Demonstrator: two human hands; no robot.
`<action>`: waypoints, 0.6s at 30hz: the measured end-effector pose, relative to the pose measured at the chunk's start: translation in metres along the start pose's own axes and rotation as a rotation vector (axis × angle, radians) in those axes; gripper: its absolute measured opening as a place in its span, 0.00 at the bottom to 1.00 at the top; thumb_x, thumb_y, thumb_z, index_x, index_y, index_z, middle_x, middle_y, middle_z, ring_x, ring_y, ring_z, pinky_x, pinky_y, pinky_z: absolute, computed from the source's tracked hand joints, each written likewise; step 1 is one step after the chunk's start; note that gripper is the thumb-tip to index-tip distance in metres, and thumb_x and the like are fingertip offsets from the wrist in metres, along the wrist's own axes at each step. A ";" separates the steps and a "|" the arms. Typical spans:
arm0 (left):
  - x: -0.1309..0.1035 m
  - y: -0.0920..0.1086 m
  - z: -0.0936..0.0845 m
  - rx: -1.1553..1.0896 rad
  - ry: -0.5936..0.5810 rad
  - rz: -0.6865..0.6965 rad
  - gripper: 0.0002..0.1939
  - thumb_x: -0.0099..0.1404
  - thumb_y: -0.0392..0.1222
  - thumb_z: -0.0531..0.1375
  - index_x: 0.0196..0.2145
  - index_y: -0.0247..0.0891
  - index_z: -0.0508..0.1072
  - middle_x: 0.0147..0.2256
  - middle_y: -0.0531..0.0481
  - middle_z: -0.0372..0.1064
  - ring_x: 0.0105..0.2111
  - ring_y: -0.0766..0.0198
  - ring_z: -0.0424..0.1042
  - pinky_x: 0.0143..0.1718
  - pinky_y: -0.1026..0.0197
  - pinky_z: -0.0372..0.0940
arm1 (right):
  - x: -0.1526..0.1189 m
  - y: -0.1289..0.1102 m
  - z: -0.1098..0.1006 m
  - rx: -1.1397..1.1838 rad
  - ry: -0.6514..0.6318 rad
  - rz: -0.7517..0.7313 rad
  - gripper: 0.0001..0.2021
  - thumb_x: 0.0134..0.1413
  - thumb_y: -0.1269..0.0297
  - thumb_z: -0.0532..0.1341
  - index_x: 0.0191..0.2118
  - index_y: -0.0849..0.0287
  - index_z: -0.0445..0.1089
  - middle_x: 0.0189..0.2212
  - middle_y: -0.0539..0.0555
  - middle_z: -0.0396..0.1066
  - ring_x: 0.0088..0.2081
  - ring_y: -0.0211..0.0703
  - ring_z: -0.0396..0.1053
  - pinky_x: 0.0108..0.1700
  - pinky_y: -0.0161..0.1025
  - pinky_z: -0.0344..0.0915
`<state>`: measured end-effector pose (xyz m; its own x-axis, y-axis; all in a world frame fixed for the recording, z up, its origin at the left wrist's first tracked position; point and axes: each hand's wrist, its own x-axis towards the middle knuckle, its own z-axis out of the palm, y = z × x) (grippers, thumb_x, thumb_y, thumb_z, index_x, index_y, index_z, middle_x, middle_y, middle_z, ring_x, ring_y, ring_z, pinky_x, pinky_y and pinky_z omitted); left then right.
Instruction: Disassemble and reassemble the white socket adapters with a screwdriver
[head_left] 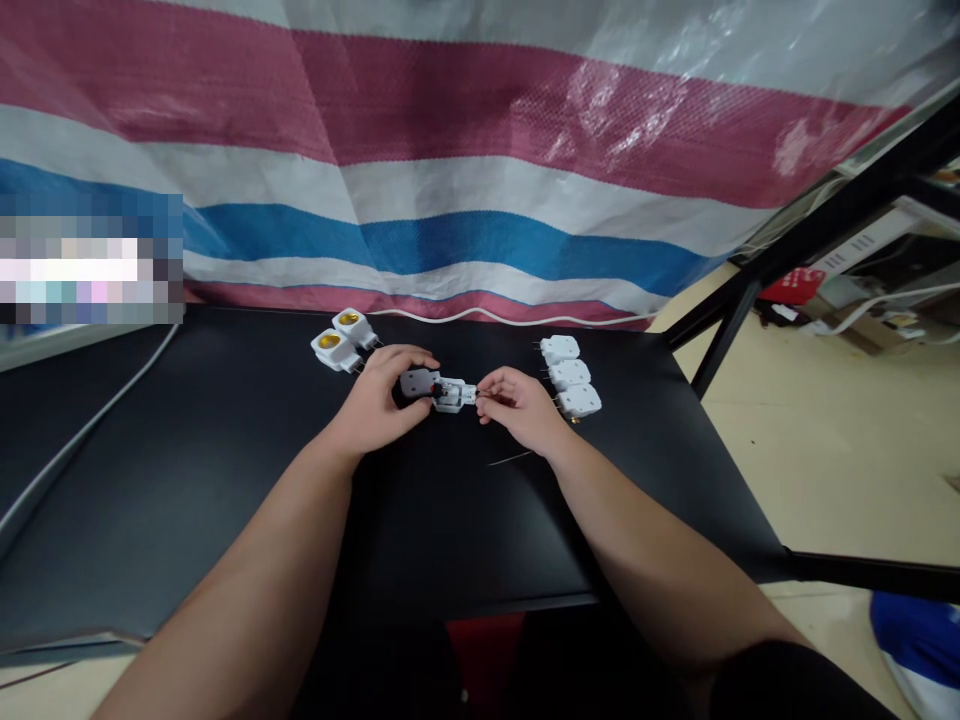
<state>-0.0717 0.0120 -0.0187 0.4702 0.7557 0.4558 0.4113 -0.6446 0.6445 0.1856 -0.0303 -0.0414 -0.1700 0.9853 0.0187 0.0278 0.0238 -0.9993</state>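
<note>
On the black table, an opened white plastic housing (pixel 450 394) with small inner parts lies between my hands. My left hand (pixel 382 395) curls round its left end, thumb at the near side and fingers at the far side. Beside that thumb is a flat greyish-white piece (pixel 418 383). My right hand (pixel 517 402) pinches at the housing's right end, where thin dark strands show; what exactly it grips is too small to name. Beyond my left hand stand two white units with yellow round faces (pixel 330 343). Three white units with metal pins (pixel 570 374) lie right of my right hand.
A thin wire (pixel 510 459) lies near my right wrist. A white cable (pixel 480 312) runs along the table's back edge, before a striped plastic sheet (pixel 465 240). Another cable (pixel 82 425) crosses the left side. Black metal frame bars (pixel 742 290) rise at the right.
</note>
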 end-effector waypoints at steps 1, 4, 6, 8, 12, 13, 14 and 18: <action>0.000 0.001 0.001 -0.006 -0.007 0.017 0.22 0.61 0.41 0.68 0.54 0.42 0.78 0.57 0.42 0.77 0.61 0.42 0.72 0.66 0.39 0.62 | 0.000 0.001 0.000 -0.005 -0.002 -0.003 0.11 0.54 0.61 0.73 0.40 0.55 0.73 0.30 0.48 0.74 0.32 0.40 0.77 0.38 0.43 0.79; 0.000 0.001 0.004 -0.005 -0.060 0.026 0.25 0.62 0.48 0.72 0.56 0.44 0.79 0.56 0.43 0.80 0.63 0.40 0.70 0.66 0.38 0.63 | -0.001 0.002 0.000 -0.030 -0.013 -0.008 0.10 0.55 0.61 0.72 0.40 0.54 0.73 0.30 0.48 0.74 0.32 0.40 0.77 0.38 0.42 0.78; 0.000 0.000 0.006 0.010 -0.091 0.014 0.23 0.62 0.50 0.74 0.54 0.47 0.81 0.53 0.45 0.82 0.60 0.41 0.73 0.62 0.39 0.66 | -0.001 0.002 0.000 -0.043 -0.019 -0.012 0.10 0.56 0.61 0.71 0.40 0.54 0.73 0.31 0.48 0.75 0.32 0.40 0.77 0.38 0.43 0.78; 0.001 0.000 0.007 0.011 -0.099 0.021 0.21 0.63 0.52 0.74 0.52 0.48 0.82 0.50 0.46 0.83 0.54 0.45 0.77 0.59 0.40 0.67 | -0.001 0.001 0.000 -0.041 -0.018 -0.015 0.09 0.56 0.62 0.71 0.40 0.54 0.73 0.31 0.48 0.74 0.32 0.40 0.77 0.38 0.43 0.77; 0.001 0.005 0.007 -0.091 -0.072 0.051 0.16 0.65 0.51 0.74 0.49 0.46 0.83 0.49 0.44 0.83 0.49 0.49 0.79 0.57 0.44 0.69 | -0.001 -0.001 0.000 -0.030 -0.022 -0.021 0.11 0.55 0.61 0.71 0.40 0.54 0.71 0.31 0.47 0.73 0.32 0.40 0.76 0.38 0.43 0.76; 0.001 0.007 0.006 -0.128 -0.064 0.046 0.16 0.66 0.50 0.73 0.48 0.45 0.82 0.50 0.44 0.83 0.50 0.50 0.79 0.57 0.45 0.70 | -0.001 -0.001 0.000 -0.036 -0.021 -0.031 0.11 0.55 0.61 0.72 0.40 0.54 0.70 0.31 0.47 0.73 0.32 0.40 0.75 0.38 0.42 0.75; 0.001 0.008 0.007 -0.162 -0.060 0.038 0.15 0.66 0.49 0.73 0.49 0.44 0.82 0.50 0.43 0.82 0.50 0.51 0.79 0.55 0.47 0.71 | -0.002 -0.002 0.001 -0.045 -0.018 -0.047 0.12 0.55 0.61 0.72 0.40 0.53 0.69 0.30 0.47 0.73 0.32 0.40 0.75 0.37 0.42 0.75; 0.000 0.012 0.008 -0.259 -0.060 0.016 0.14 0.68 0.47 0.71 0.49 0.42 0.82 0.52 0.40 0.81 0.49 0.53 0.80 0.46 0.54 0.73 | -0.004 -0.004 0.001 -0.110 0.016 -0.123 0.12 0.57 0.61 0.71 0.41 0.52 0.67 0.31 0.46 0.72 0.32 0.39 0.72 0.37 0.40 0.71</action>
<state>-0.0602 0.0032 -0.0159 0.5238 0.7325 0.4349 0.1932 -0.5994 0.7768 0.1855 -0.0345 -0.0378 -0.1632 0.9763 0.1422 0.1157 0.1620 -0.9800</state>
